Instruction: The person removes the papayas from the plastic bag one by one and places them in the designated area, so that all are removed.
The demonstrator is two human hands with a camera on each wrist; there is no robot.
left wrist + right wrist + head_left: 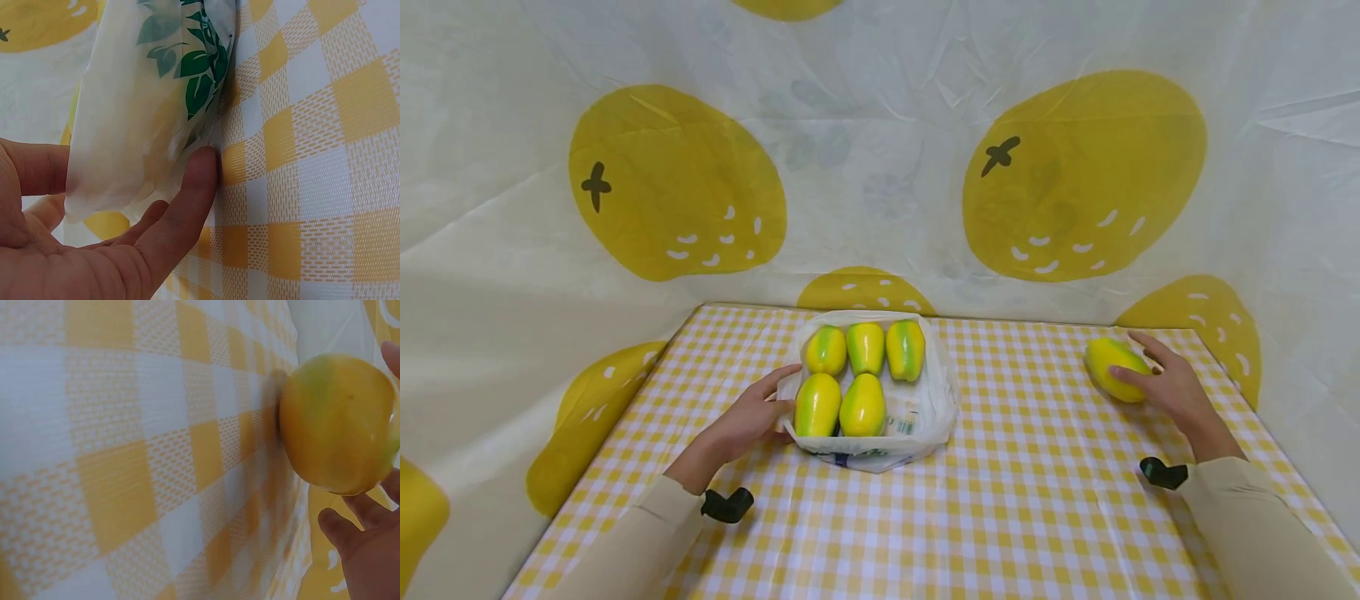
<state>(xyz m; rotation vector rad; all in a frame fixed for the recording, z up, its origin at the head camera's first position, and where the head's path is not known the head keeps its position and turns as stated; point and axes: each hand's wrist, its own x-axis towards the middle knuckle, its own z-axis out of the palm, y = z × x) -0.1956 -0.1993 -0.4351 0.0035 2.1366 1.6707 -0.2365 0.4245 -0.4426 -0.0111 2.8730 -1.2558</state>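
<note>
A white plastic bag [943, 400] with green leaf print lies with its mouth up, holding several yellow-green papayas [862, 406] in two rows. My left hand [758, 417] holds the bag's left side; in the left wrist view one digit passes behind the plastic [119, 125] and the other fingers [194, 194] lie along its outside, low by the tablecloth. At the table's right, my right hand [1172, 392] holds a single papaya [1108, 362], thumb over its near side and fingers round the far side. In the right wrist view that papaya [337, 425] sits close over the cloth.
A yellow-and-white checked tablecloth [1022, 500] covers the table. A pale curtain [872, 167] printed with big yellow fruit hangs behind and at both sides, along the table's far edge. Dark wrist devices [727, 505] sit by both cuffs.
</note>
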